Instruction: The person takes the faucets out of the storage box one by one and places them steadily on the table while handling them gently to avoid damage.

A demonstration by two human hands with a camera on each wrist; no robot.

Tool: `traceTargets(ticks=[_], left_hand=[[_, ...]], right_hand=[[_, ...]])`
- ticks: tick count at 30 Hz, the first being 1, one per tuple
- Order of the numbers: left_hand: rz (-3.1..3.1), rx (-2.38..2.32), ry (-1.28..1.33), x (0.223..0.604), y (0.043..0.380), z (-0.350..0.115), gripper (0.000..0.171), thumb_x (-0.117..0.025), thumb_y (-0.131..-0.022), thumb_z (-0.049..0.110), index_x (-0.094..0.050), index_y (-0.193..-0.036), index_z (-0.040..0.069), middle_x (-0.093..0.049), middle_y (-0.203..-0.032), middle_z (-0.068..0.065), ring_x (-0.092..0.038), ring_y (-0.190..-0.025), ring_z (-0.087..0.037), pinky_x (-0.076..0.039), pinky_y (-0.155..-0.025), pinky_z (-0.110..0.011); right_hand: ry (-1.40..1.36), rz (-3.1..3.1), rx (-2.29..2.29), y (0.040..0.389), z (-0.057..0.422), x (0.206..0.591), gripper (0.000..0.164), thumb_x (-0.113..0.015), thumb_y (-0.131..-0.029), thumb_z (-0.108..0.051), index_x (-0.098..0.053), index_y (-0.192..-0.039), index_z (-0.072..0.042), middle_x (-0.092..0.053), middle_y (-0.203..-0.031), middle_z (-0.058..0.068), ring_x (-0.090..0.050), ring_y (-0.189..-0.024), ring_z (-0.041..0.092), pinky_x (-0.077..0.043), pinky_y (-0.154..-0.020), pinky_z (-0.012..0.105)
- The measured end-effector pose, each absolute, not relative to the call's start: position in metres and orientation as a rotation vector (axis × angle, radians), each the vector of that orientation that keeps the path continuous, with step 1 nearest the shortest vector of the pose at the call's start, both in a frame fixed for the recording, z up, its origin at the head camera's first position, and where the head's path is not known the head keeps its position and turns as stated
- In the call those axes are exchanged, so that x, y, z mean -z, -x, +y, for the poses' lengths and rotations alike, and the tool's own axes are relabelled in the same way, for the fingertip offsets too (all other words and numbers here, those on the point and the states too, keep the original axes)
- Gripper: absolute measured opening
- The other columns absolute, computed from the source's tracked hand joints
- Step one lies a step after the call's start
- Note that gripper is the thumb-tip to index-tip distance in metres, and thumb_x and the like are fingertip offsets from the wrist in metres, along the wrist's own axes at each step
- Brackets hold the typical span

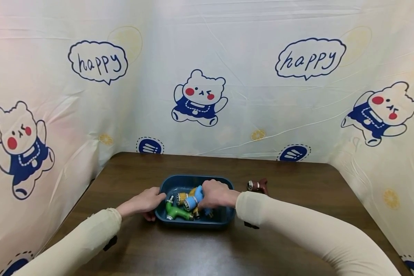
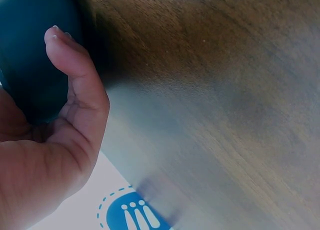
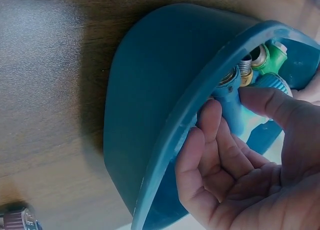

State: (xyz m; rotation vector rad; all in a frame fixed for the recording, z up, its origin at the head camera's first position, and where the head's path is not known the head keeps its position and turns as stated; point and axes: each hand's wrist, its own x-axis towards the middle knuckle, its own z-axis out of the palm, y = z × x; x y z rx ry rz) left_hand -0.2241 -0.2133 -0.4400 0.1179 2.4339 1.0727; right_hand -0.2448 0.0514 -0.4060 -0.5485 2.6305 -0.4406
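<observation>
A dark blue plastic tub (image 1: 196, 223) holds several small coloured pipe valves with metal threaded ends. My left hand (image 1: 146, 200) grips its left end, the thumb over the rim and the fingers outside against the wall. Inside the tub, my right hand (image 1: 216, 193) holds a light blue valve (image 3: 231, 107) between thumb and curled fingers. A green branched valve (image 1: 176, 212) lies at the tub's left front. Beside the blue one is a yellow valve (image 1: 182, 197). Some pieces under the right hand are partly hidden.
A dark red valve (image 1: 258, 186) lies on the brown wooden table (image 1: 214, 251), just right of the tub. Pale printed curtains (image 1: 248, 115) hang around the table's back and sides.
</observation>
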Motion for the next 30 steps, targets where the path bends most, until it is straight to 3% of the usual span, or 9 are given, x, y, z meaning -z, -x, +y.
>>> traceTargets(ticks=[16, 22, 30], left_hand=[[2.474, -1.049, -0.112, 0.4409, 0.2221, -0.2113, 0.034, -0.043, -0.111, 0.02, -0.055, -0.13, -0.006, -0.067, -0.069, -0.012, -0.065, -0.049, -0.02, -0.06, -0.048, -0.033], [2.481, -1.04, -0.11, 0.4425, 0.2233, -0.212, 0.032, -0.043, -0.11, 0.02, -0.056, -0.127, -0.005, -0.067, -0.068, -0.012, -0.066, -0.049, -0.02, -0.06, -0.048, -0.033], [2.483, -1.044, -0.114, 0.4425, 0.2223, -0.2115, 0.031, -0.043, -0.11, 0.019, -0.056, -0.125, -0.004, -0.067, -0.068, -0.012, -0.066, -0.049, -0.02, -0.059, -0.047, -0.033]], right_hand=[[0.552, 2.618, 0.484, 0.243, 0.0557, 0.401, 0.024, -0.083, -0.091, -0.03, -0.07, -0.092, -0.01, -0.064, -0.07, 0.001, -0.055, -0.05, 0.013, -0.046, -0.046, 0.023], [0.561, 2.622, 0.465, 0.2415, 0.0569, 0.3972, 0.021, -0.08, -0.093, -0.027, -0.069, -0.085, -0.011, -0.06, -0.063, 0.0, -0.052, -0.048, 0.012, -0.043, -0.044, 0.022], [0.567, 2.651, 0.416, 0.2435, 0.0607, 0.3975, 0.029, -0.08, -0.091, -0.027, -0.066, -0.07, -0.013, -0.054, -0.055, -0.003, -0.049, -0.045, 0.011, -0.04, -0.042, 0.022]])
